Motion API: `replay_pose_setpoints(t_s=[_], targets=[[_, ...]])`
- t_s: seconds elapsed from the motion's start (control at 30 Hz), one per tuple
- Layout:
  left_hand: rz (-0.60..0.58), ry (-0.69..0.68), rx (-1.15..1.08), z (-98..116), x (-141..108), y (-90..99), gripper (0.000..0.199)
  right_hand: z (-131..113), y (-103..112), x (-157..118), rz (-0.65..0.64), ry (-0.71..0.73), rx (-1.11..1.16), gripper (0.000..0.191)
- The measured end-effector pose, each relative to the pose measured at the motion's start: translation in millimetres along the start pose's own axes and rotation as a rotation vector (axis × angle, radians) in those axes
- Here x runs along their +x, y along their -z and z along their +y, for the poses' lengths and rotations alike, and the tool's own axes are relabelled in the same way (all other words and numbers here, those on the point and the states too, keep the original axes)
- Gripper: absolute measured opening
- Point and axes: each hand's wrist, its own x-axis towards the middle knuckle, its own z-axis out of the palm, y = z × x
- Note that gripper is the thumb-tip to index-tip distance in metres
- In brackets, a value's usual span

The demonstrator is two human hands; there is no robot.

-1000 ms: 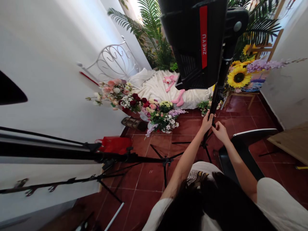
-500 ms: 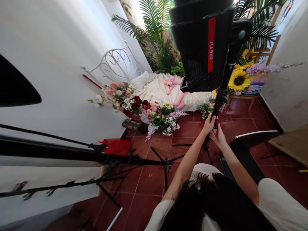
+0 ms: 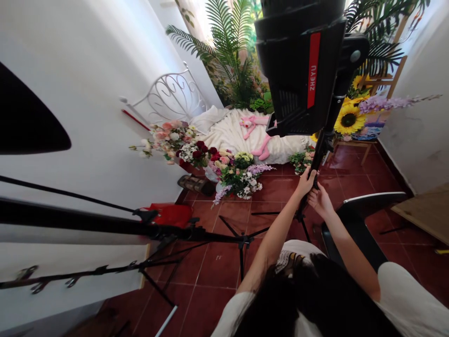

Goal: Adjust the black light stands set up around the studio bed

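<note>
My left hand [image 3: 306,182] is wrapped around the black pole of a light stand [image 3: 318,154]. Just below and to its right, my right hand [image 3: 320,200] has its fingers curled at a small dark knob [image 3: 315,185] on the same pole; the exact grip is partly hidden. At the top of the pole sits a large black studio light [image 3: 291,79] with a red strip lettered ZHEYU. The stand's legs [image 3: 300,217] rest on the tiled floor beneath my hands.
Behind the light, a bed [image 3: 220,126] holds a pink plush toy [image 3: 261,152]. Flower bunches [image 3: 235,173] stand before it, sunflowers [image 3: 349,119] to the right. A second black stand [image 3: 105,220] crosses the left side. A black chair [image 3: 354,234] is beside my right arm.
The studio light has shifted slightly right and down in view. My right hand's fingers have turned a little at the knob. My left hand keeps its hold on the pole.
</note>
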Motion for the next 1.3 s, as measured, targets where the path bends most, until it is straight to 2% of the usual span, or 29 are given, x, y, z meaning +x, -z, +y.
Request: replay_pose_setpoints(t_s=[0.17,0.3,0.43,0.57,0.77,0.97,1.13,1.3], targets=[[-0.043,-0.023,-0.002,-2.0,1.0,1.7,0.062,10.2,11.8,1.6,0.258,0.179,-0.34,0.071],[-0.047,-0.018,-0.008,1.2,-0.2,1.9,0.06,7.3,18.8,1.5,0.38,0.358,-0.651,0.068],[-0.034,0.02,0.005,6.8,-2.0,2.1,0.055,-1.9,24.5,0.6,0.456,0.447,-0.852,0.058],[-0.043,0.034,0.008,8.6,-2.6,2.9,0.056,-4.7,24.5,2.8,0.429,0.462,-0.965,0.053],[-0.055,0.022,-0.019,5.1,-1.5,3.5,0.057,-10.2,24.8,10.4,0.389,0.387,-1.098,0.057],[-0.057,-0.005,-0.064,-1.7,0.4,2.6,0.06,-25.2,29.6,14.3,0.259,0.313,-1.247,0.065],[-0.066,-0.02,-0.077,-2.7,0.4,3.1,0.059,-21.3,28.7,14.4,0.242,0.336,-1.144,0.068],[-0.042,-0.015,-0.077,-3.4,0.4,2.5,0.061,-13.2,26.1,18.8,0.11,0.314,-0.831,0.078]])
